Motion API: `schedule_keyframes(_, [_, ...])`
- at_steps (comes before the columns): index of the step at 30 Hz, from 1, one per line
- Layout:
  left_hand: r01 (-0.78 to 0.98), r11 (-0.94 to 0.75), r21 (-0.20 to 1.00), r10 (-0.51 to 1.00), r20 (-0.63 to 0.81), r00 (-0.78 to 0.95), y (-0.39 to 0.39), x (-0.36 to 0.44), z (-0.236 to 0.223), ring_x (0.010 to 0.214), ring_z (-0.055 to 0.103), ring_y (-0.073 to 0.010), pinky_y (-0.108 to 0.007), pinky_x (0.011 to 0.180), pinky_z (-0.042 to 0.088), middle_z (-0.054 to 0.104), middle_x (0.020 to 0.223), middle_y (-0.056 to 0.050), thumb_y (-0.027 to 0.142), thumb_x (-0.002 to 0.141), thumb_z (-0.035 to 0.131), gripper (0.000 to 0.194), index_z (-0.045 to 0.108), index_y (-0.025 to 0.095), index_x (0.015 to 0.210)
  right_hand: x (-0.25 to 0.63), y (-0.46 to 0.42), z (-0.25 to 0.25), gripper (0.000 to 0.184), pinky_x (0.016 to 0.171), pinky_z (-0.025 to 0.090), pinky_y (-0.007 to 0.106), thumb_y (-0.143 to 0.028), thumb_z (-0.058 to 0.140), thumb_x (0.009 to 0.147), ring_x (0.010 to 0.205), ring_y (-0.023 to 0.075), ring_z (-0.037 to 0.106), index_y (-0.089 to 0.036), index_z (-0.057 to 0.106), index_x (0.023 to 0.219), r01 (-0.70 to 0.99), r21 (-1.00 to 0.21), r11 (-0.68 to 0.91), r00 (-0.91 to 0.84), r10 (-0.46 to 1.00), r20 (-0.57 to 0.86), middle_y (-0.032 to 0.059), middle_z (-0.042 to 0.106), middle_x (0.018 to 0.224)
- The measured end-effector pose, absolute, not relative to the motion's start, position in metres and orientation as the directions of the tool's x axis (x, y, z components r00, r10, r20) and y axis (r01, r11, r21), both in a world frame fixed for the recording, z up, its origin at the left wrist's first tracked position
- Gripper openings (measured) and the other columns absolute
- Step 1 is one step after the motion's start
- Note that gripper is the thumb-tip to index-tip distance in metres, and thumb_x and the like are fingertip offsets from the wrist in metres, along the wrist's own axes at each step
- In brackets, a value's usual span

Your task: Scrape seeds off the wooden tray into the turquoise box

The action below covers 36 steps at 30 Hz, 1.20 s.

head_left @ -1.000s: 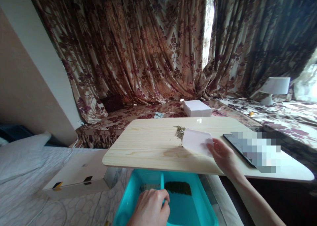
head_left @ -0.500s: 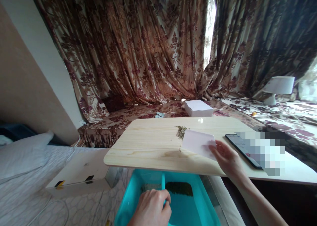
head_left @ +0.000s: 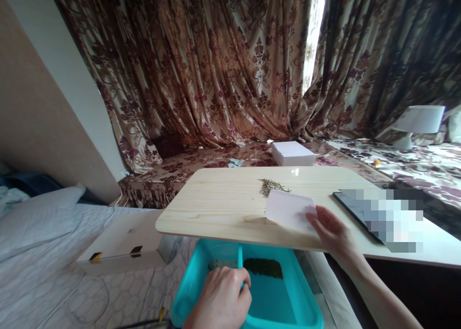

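Observation:
In the head view my right hand (head_left: 334, 230) grips a thin white card (head_left: 290, 210) by its right end, tilted over the pale wooden tabletop (head_left: 212, 199). Just beyond the card's top edge lies a loose pile of small greenish-brown grains (head_left: 272, 186). A few stray specks sit by the card's lower left corner. Below the table edge, my left hand (head_left: 225, 295) is closed over the middle divider of a teal two-part bin (head_left: 306, 290). Dark green grains (head_left: 264, 267) lie in the bin's right compartment; the left one, partly hidden by my hand, has a thin scatter.
A tablet (head_left: 356, 216) with a blurred screen lies on the table's right. Behind the table are a white box (head_left: 293, 154) and a folded cloth (head_left: 235, 163). A large white box (head_left: 126, 237) rests on the bed at left; a lamp (head_left: 419, 120) stands far right.
The view has shifted slightly. My right hand has moved the card a little left relative to the table, and more of the grain pile shows beyond its top edge. My left hand stays at the divider.

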<state>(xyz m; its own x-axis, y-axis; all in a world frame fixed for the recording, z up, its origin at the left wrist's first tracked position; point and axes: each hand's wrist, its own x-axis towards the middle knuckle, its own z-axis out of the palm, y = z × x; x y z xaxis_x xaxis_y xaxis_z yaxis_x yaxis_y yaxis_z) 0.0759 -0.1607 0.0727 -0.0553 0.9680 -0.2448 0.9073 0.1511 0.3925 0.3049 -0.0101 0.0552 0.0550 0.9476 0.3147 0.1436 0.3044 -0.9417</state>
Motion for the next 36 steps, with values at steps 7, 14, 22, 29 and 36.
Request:
schedule_keyframes(7, [0.900, 0.125, 0.416, 0.979, -0.201, -0.043, -0.161, 0.071, 0.067, 0.098, 0.059, -0.0202, -0.029, 0.087, 0.039, 0.069, 0.097, 0.000, 0.020, 0.083, 0.041, 0.031, 0.069, 0.027, 0.095, 0.305, -0.026, 0.058, 0.049, 0.066, 0.059, 0.033, -0.063, 0.071, 0.060, 0.076, 0.0255, 0.071, -0.020, 0.069, 0.081, 0.151, -0.952, 0.265, -0.096, 0.963, 0.253, 0.0093, 0.076, 0.082])
schedule_keyframes(14, [0.893, 0.117, 0.434, 0.981, -0.189, -0.037, -0.162, 0.071, 0.068, 0.097, 0.060, -0.0207, -0.029, 0.085, 0.040, 0.069, 0.096, -0.001, 0.020, 0.083, 0.041, 0.031, 0.069, 0.027, 0.094, 0.314, -0.022, 0.067, 0.043, 0.069, 0.059, 0.033, -0.057, 0.075, 0.060, 0.078, 0.0254, 0.071, -0.021, 0.070, 0.083, 0.107, -0.950, 0.292, 0.001, 0.956, 0.294, 0.0081, 0.076, 0.083])
schedule_keyframes(22, [0.900, 0.138, 0.414, 0.976, -0.211, -0.052, -0.161, 0.073, 0.071, 0.099, 0.060, -0.0207, -0.029, 0.087, 0.040, 0.069, 0.098, -0.001, 0.018, 0.082, 0.041, 0.032, 0.069, 0.027, 0.095, 0.308, 0.000, 0.061, 0.030, 0.076, 0.058, 0.038, -0.049, 0.071, 0.066, 0.076, 0.0252, 0.072, -0.025, 0.065, 0.083, 0.153, -0.927, 0.343, 0.059, 0.933, 0.356, 0.0056, 0.076, 0.080])
schedule_keyframes(29, [0.899, 0.132, 0.416, 0.976, -0.213, -0.045, -0.162, 0.071, 0.068, 0.098, 0.060, -0.0200, -0.027, 0.087, 0.039, 0.069, 0.098, 0.000, 0.020, 0.083, 0.042, 0.030, 0.068, 0.028, 0.095, 0.302, 0.002, 0.058, 0.030, 0.077, 0.058, 0.038, -0.050, 0.069, 0.065, 0.075, 0.0246, 0.072, -0.026, 0.063, 0.082, 0.143, -0.935, 0.325, 0.041, 0.942, 0.334, 0.0049, 0.076, 0.078])
schedule_keyframes(36, [0.898, 0.142, 0.416, 0.975, -0.214, -0.055, -0.162, 0.072, 0.070, 0.099, 0.059, -0.0197, -0.027, 0.088, 0.039, 0.069, 0.098, 0.000, 0.018, 0.083, 0.041, 0.031, 0.068, 0.027, 0.096, 0.297, -0.010, 0.064, 0.040, 0.068, 0.058, 0.035, -0.059, 0.072, 0.060, 0.077, 0.0262, 0.071, -0.023, 0.066, 0.075, 0.137, -0.943, 0.302, -0.027, 0.953, 0.301, 0.0065, 0.075, 0.077])
